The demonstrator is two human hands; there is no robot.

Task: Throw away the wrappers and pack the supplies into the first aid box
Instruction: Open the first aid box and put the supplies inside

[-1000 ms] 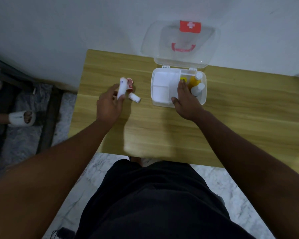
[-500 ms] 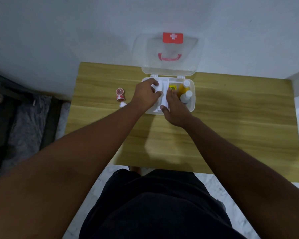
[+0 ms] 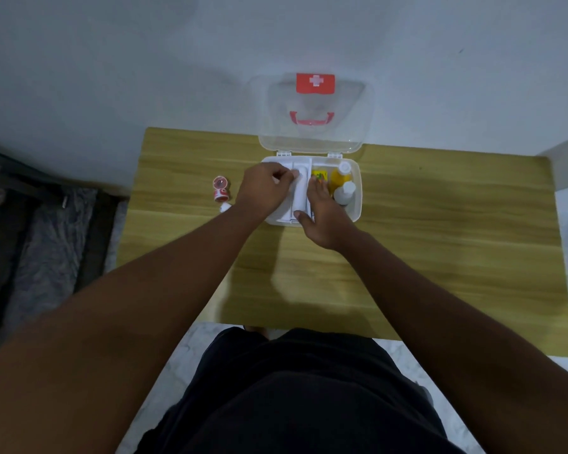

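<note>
The white first aid box (image 3: pixel 355 208) stands open at the table's back edge, its clear lid (image 3: pixel 312 132) leaning on the wall. A long white bandage roll (image 3: pixel 299 195) lies in the middle compartment. My left hand (image 3: pixel 262 189) pinches the roll's far end. My right hand (image 3: pixel 323 219) rests flat over the box's front rim, thumb by the roll's near end and fingers inside. A yellow packet (image 3: pixel 319 174), an orange bottle (image 3: pixel 339 177) and a white bottle (image 3: pixel 345 192) fill the right compartment. A red-and-white tape roll (image 3: pixel 220 189) and a small white roll (image 3: pixel 225 208) lie left of the box.
The wooden table (image 3: pixel 440 244) stands against a white wall. Dark floor and a grey rug (image 3: pixel 46 244) lie to the left. My black shorts fill the bottom of the view.
My left hand carried the white roll from the table's left side into the box and laid it in the middle compartment. My right hand stayed on the box.
</note>
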